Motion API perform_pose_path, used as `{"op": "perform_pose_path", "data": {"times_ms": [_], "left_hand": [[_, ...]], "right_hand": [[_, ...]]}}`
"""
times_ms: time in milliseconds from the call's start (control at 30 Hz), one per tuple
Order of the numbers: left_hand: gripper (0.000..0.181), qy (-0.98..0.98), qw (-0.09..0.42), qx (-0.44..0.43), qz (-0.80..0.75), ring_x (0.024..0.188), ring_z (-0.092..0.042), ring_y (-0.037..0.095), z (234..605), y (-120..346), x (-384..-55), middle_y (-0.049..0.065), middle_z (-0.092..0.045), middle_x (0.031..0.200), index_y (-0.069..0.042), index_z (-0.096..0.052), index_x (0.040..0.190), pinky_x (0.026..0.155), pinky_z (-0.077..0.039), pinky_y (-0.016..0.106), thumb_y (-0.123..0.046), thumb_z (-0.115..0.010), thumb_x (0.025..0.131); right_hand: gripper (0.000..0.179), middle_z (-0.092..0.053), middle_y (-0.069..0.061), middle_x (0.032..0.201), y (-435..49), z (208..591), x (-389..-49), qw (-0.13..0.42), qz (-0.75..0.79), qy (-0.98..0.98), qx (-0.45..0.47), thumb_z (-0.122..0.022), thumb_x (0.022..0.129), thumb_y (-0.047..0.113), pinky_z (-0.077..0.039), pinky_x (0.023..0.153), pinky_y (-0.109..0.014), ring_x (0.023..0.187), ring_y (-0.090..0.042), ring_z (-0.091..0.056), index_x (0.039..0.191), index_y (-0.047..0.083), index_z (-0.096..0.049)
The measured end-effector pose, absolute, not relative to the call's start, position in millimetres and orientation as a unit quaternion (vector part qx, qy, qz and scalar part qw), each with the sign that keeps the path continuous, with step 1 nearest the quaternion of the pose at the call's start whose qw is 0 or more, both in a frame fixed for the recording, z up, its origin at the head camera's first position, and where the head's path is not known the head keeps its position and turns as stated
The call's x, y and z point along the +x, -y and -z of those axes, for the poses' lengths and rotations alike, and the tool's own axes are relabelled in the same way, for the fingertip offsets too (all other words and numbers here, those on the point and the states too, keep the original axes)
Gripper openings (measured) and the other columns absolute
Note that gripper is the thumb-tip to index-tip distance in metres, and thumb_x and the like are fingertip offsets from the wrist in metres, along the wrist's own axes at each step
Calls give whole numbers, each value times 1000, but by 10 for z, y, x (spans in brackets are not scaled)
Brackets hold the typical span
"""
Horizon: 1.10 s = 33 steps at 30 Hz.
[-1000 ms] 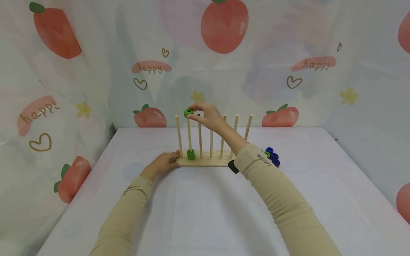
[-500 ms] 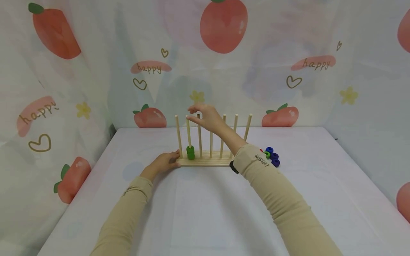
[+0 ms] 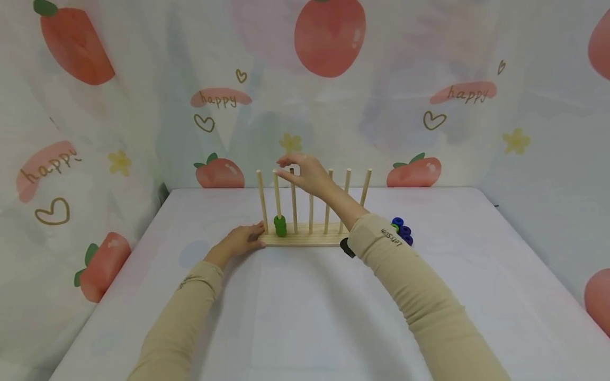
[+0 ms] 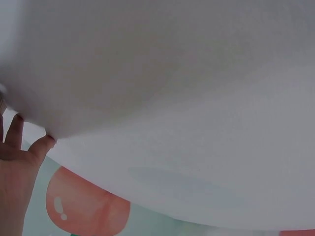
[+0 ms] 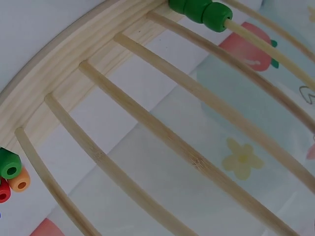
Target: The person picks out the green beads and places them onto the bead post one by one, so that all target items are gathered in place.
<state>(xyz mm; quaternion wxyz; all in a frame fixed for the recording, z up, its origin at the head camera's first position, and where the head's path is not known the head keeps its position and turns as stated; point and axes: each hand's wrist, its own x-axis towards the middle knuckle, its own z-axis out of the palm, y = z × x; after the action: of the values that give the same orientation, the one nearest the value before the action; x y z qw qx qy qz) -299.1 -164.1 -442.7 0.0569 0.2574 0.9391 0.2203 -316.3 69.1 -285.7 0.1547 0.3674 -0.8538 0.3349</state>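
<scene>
A wooden peg rack (image 3: 305, 240) with upright pegs stands across the table in the head view. Green beads (image 3: 280, 226) are stacked low on its second peg from the left; the right wrist view shows these green beads (image 5: 215, 17) threaded on their peg. At that peg's top is my right hand (image 3: 307, 173), thumb and fingers apart, no bead between them. My left hand (image 3: 237, 241) holds the rack's left end between thumb and fingers. In the left wrist view the left hand (image 4: 19, 164) shows at the left edge, its grip on the rack out of sight.
To the right of the rack lie several loose beads, blue beads (image 3: 405, 231) among them. The right wrist view shows a green bead (image 5: 10, 164), an orange bead (image 5: 20, 181) and a red bead (image 5: 4, 191). A black object (image 3: 347, 247) is partly behind the right sleeve.
A green bead pinched in my right hand at the second peg's top has been let go and has dropped onto the stack below. My left hand has stayed at the rack's end.
</scene>
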Motion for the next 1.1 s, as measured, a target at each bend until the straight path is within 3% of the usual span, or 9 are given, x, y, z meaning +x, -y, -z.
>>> {"op": "perform_pose_path", "data": {"times_ms": [233,733,800,967,1100], "left_hand": [[56,-935,77,264,-224,133,-38,38,4390,1628,-3013,17,-37,147,6,-46,134,111,-33,49,-25,-63,90],[56,-939,37,297,-167,129,-43,41,4444,1672,-2968,21,-37,146,8,-44,135,107,-37,50,-26,-58,93],[56,-940,34,300,-159,128,-44,41,4442,1661,-2962,21,-37,146,7,-44,136,106,-38,50,-26,-57,93],[56,-943,37,293,-150,128,-44,40,4424,1642,-2948,20,-37,147,7,-44,136,106,-39,49,-27,-57,94],[56,-943,37,295,-147,127,-46,41,4443,1636,-2945,21,-37,146,7,-44,136,106,-40,49,-27,-57,94]], "right_hand": [[33,-65,-19,117,-791,2837,-3101,155,-353,846,368,-62,92,15,-45,102,-42,111,-30,-60,118,-5,-60],[30,-65,-20,117,-1082,2896,-2883,206,-365,826,376,-64,89,9,-46,101,-43,113,-31,-59,116,-5,-62],[30,-65,-19,116,-1127,2904,-2859,213,-364,827,371,-64,89,10,-47,99,-43,103,-32,-62,116,-5,-62],[29,-66,-20,113,-1215,2951,-2816,229,-383,819,359,-64,89,8,-48,96,-44,100,-33,-62,114,-5,-63],[27,-66,-21,111,-1280,3014,-2787,235,-401,813,352,-64,88,6,-48,96,-44,109,-34,-59,112,-6,-63]]}}
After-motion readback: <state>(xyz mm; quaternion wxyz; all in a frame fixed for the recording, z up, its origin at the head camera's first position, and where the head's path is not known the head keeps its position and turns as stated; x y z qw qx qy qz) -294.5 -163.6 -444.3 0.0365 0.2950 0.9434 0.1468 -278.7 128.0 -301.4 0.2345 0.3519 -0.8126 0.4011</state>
